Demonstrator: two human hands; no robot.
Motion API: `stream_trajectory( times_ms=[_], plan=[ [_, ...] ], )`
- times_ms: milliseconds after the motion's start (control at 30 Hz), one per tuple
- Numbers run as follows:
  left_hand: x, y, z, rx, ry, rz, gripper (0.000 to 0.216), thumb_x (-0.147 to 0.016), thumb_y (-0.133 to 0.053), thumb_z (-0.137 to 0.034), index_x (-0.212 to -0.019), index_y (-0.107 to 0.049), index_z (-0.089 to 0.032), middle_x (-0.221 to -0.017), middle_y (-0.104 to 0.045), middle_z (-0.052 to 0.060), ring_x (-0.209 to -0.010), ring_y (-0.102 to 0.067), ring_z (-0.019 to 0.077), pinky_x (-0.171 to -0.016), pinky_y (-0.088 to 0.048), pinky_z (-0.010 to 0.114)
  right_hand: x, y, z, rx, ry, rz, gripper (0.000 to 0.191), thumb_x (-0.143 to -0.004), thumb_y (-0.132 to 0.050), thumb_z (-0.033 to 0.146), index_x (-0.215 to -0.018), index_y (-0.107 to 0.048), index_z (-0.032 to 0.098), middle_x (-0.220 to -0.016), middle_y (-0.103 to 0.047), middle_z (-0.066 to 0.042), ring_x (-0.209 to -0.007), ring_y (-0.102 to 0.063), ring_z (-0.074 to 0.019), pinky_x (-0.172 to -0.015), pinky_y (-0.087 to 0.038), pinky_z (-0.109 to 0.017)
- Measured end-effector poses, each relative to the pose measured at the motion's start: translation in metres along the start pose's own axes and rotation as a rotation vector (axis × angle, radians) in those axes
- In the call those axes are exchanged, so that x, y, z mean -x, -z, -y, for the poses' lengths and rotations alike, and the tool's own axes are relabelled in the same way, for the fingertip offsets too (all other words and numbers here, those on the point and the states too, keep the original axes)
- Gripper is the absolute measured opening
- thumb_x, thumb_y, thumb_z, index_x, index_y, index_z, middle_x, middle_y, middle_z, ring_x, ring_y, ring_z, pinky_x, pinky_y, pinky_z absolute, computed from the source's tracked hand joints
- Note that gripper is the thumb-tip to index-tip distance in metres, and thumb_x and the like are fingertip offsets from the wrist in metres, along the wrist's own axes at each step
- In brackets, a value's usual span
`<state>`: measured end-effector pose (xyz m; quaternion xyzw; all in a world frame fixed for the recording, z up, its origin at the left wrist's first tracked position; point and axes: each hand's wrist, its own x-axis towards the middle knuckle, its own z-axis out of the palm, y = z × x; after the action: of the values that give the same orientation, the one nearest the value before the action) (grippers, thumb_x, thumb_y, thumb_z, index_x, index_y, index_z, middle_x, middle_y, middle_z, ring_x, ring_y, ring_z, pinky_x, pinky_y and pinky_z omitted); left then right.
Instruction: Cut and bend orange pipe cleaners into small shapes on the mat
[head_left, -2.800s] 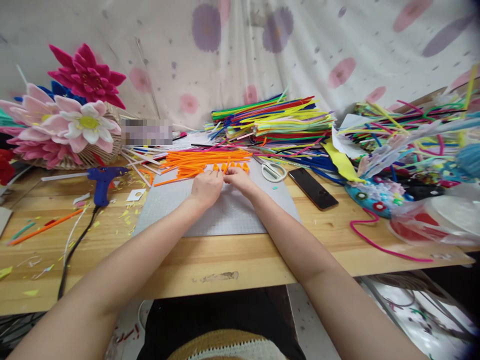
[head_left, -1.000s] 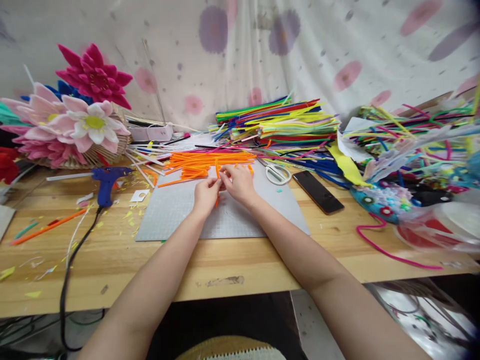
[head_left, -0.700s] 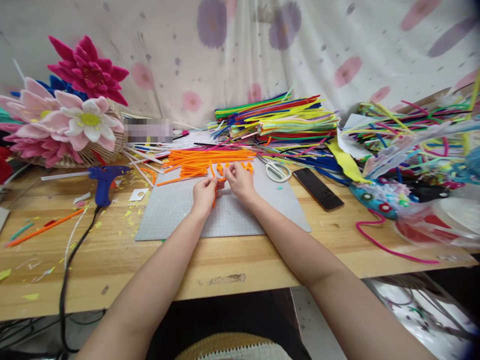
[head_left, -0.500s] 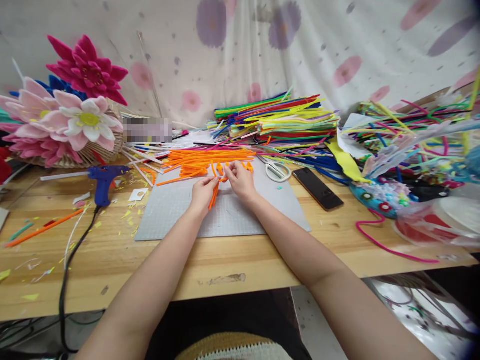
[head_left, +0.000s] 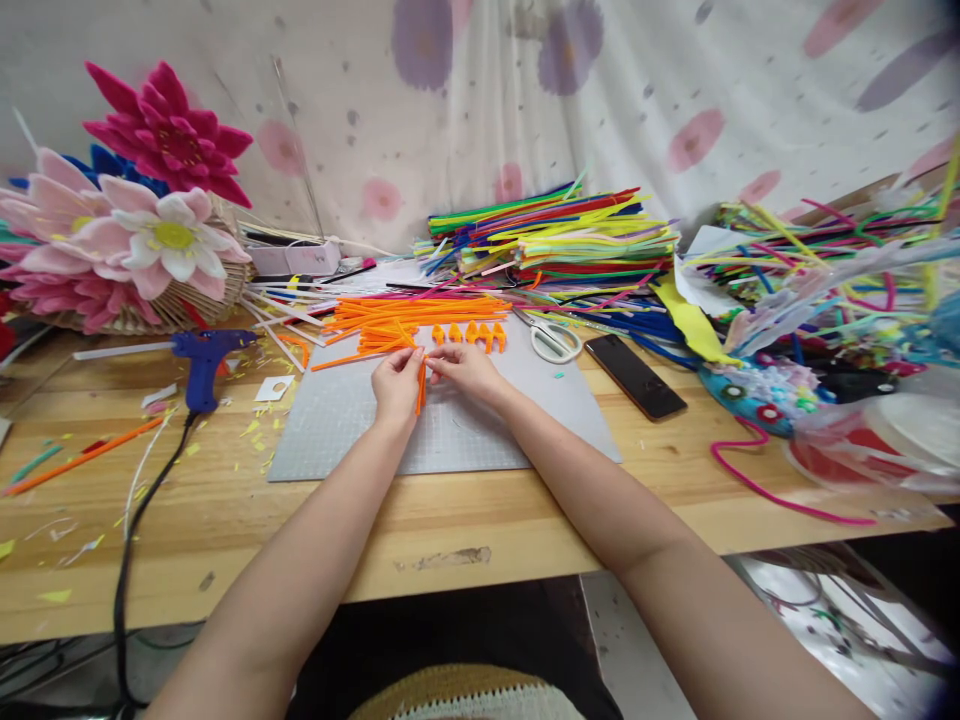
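Observation:
Over the grey cutting mat (head_left: 337, 430), my left hand (head_left: 395, 384) pinches several orange pipe cleaners (head_left: 421, 393), whose ends hang below the fingers. Close on its right, my right hand (head_left: 466, 369) has its fingertips closed at the top of the same orange strands. What exactly sits between the right fingertips is too small to see fully. Beyond the hands, several small bent orange pieces (head_left: 472, 334) lie in a row on the mat. A heap of straight orange pipe cleaners (head_left: 420, 310) lies at the mat's far edge, left of that row.
White-handled scissors (head_left: 553, 341) and a black phone (head_left: 636, 376) lie to the right. A blue glue gun (head_left: 202, 370) with a trailing black cord sits left. Bundled coloured pipe cleaners (head_left: 555, 235) are piled behind; fluffy flowers (head_left: 172, 235) stand at the far left.
My right hand has moved left and slightly nearer, away from the row of bent orange pieces, which now shows fully. My left hand still holds the orange pipe cleaners.

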<state>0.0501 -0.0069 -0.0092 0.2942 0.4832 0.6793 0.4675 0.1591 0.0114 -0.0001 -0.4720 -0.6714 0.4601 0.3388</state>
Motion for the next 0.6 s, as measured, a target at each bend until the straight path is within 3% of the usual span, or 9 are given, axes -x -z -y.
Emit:
stream_trajectory(
  times_ms=[167,300,467,533,600],
  plan=[
    [0.004,-0.004,-0.004,0.141,0.104,0.034,0.014,-0.057,-0.073,-0.020,-0.068,-0.064,-0.014,-0.071,-0.066,0.001,-0.063,-0.058,0.0104,-0.063,-0.046,0.024,-0.004,-0.009,-0.006,-0.292,-0.064,-0.019,0.022,-0.074,-0.058,0.024,-0.094,-0.062,0.015,-0.057,-0.061,0.003,-0.054,-0.055,-0.0083,-0.058,-0.042,-0.021],
    [0.004,-0.005,-0.008,0.136,0.132,0.086,0.013,-0.057,-0.073,-0.017,-0.068,-0.066,-0.014,-0.074,-0.068,0.004,-0.074,-0.061,0.0127,-0.075,-0.046,0.026,-0.006,-0.011,-0.009,-0.269,0.049,-0.139,0.007,-0.070,-0.060,0.022,-0.070,-0.063,0.016,-0.064,-0.062,0.001,-0.063,-0.056,-0.0088,-0.068,-0.045,-0.023],
    [0.000,-0.005,-0.002,0.102,0.148,0.145,0.013,-0.064,-0.068,-0.019,-0.075,-0.067,-0.014,-0.084,-0.068,0.006,-0.086,-0.062,0.0146,-0.086,-0.044,0.029,-0.004,-0.010,-0.006,-0.311,0.047,-0.165,0.014,-0.068,-0.060,0.030,-0.073,-0.062,0.016,-0.063,-0.055,0.003,-0.048,-0.043,-0.0058,-0.046,-0.038,-0.020],
    [-0.004,-0.002,-0.001,0.003,0.091,0.158,0.016,-0.070,-0.064,-0.023,-0.083,-0.066,-0.015,-0.091,-0.067,0.007,-0.091,-0.060,0.0160,-0.087,-0.044,0.031,-0.003,-0.009,-0.004,-0.330,0.036,-0.142,0.016,-0.068,-0.059,0.031,-0.073,-0.060,0.017,-0.058,-0.051,0.005,-0.044,-0.039,-0.0052,-0.041,-0.033,-0.019],
    [-0.007,0.004,-0.004,-0.197,-0.097,0.123,0.021,-0.076,-0.057,-0.026,-0.093,-0.065,-0.017,-0.102,-0.064,0.008,-0.098,-0.057,0.0171,-0.091,-0.042,0.033,-0.002,-0.007,-0.003,-0.293,0.026,-0.138,0.014,-0.067,-0.058,0.029,-0.069,-0.057,0.016,-0.053,-0.046,0.006,-0.042,-0.037,-0.0049,-0.040,-0.029,-0.019]
  ],
)
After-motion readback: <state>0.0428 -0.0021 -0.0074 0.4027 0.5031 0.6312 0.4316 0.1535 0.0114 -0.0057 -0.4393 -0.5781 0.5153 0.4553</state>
